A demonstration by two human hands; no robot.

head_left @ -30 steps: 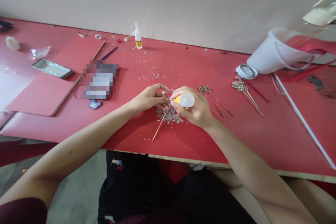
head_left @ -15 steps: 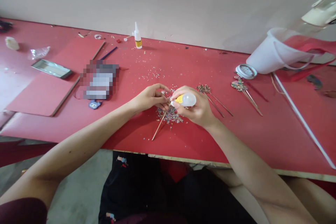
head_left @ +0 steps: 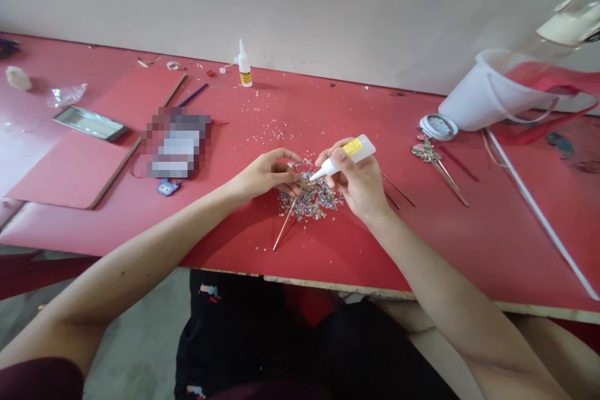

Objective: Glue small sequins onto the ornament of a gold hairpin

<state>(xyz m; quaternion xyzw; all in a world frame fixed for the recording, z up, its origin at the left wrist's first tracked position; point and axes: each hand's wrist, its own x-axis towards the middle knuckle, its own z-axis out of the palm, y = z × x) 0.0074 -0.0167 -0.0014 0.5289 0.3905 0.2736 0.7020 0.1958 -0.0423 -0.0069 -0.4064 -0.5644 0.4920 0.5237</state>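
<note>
My right hand (head_left: 359, 181) is closed around a glue bottle (head_left: 351, 153) with a yellow label, its white nozzle tilted down to the left. Fingers of my left hand (head_left: 274, 174) pinch the top of a hairpin (head_left: 285, 224), whose thin gold-coloured prong slants toward the table's front edge. The nozzle tip is right by the hairpin's head, which is partly hidden by my fingers. Beneath both hands spreads a pile of small shiny shell-like chips (head_left: 312, 203). Just right of my right hand, the prongs of another hairpin (head_left: 398, 187) show; my hand covers its head.
A second glue bottle (head_left: 244, 65) stands near the wall. To the right lie a decorated hairpin (head_left: 440, 169), a small round tin (head_left: 438, 127) and a tipped white bucket (head_left: 487, 94). On the left are a pixelated phone-like object (head_left: 175, 147), a shallow tray (head_left: 89, 123) and a red board (head_left: 70, 169).
My right hand has turned the glue bottle so its nozzle points down-left at the hairpin head, and moved slightly right over the other hairpin. My left hand stays nearly still.
</note>
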